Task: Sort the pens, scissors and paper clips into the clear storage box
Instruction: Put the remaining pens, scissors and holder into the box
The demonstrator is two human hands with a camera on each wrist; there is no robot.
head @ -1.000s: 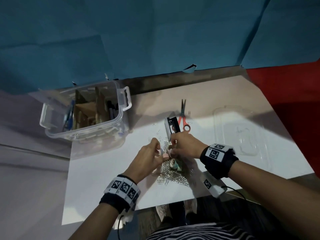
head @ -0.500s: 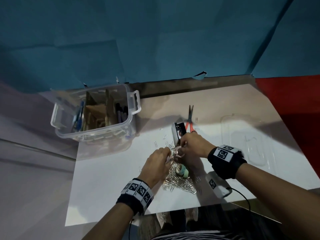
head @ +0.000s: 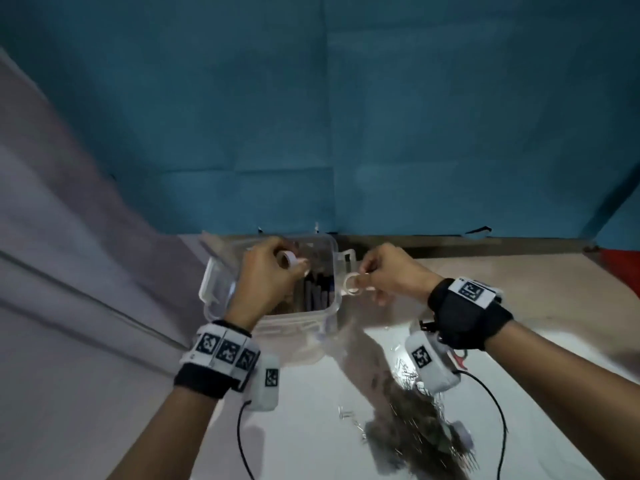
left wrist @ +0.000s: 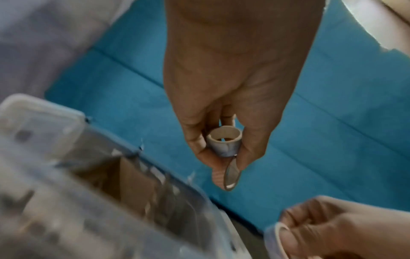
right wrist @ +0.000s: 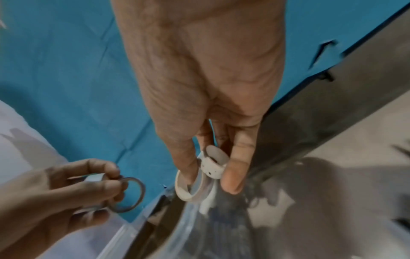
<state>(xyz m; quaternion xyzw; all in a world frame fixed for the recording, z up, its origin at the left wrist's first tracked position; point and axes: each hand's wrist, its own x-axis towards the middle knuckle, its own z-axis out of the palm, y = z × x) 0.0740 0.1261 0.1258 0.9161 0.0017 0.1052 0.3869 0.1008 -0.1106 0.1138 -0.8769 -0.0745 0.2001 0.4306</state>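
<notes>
Holding small tape rolls in both hands, I have the left hand point(head: 266, 271) over the box point(head: 330, 308), pinching a roll point(left wrist: 224, 143) and a thin ring point(left wrist: 231, 176). My right hand point(head: 388, 271), just right of the box, pinches two more rolls point(right wrist: 199, 175). Near the box, clips point(head: 420, 429) lie heaped on the tabletop point(head: 304, 441): light, slippery, snaggy, probably best scooped in bunches.

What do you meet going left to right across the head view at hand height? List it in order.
Left handle of the clear storage box → left hand holding a small tape roll → pens in the box → right hand holding tape rolls → right wristband.
</notes>
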